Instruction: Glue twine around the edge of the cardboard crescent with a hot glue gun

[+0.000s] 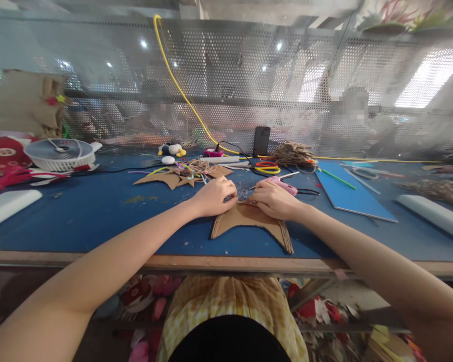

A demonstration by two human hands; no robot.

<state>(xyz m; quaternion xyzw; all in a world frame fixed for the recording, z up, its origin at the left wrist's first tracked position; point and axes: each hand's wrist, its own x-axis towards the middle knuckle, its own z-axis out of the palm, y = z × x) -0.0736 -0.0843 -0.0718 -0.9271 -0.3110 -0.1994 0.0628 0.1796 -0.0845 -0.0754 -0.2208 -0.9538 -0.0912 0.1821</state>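
A brown cardboard cut-out (249, 221) with two curved wings lies flat on the blue table (98, 211) near its front edge. My left hand (215, 196) is closed, its fingertips pinched at the cut-out's upper edge. My right hand (274, 200) is also closed and presses the same edge from the right. What the fingers pinch between them is too small to make out. A pink glue gun (285, 185) lies just behind my right hand.
More cardboard shapes (173, 177) and coloured wires lie behind the hands. A white fan (59, 154) stands at far left, a blue sheet (349, 193) at right, a dark phone (261, 141) and a twine bundle (294, 153) at the perforated screen. People sit beyond the screen.
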